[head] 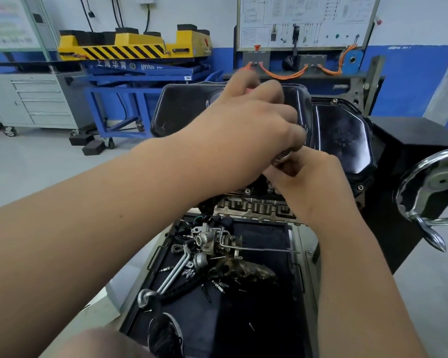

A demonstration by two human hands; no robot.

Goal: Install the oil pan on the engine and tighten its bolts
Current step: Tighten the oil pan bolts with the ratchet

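A: Workshop background, blue-banded walls [411, 78]. Pan location?
B: Centre frame, seated on engine [256, 205]. Pan [342, 135] lying bottom up, long axis left to right, deep end left.
A: Hands?
B: Left hand [243, 120] and right hand [303, 174] meeting at pan's near edge, fingers curled around small shiny piece [281, 156]. Impossible to tell which hand holds it.
A: Risk?
B: Probably dropping it into tray [269, 319] below, or cross-threading if started crooked.

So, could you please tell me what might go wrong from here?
1. The small metal piece that the right hand pinches, close against the left hand, could slip and fall into the tray below, among the loose parts.
2. Both hands cover the oil pan at its near edge, so a bolt there might start crooked unnoticed.
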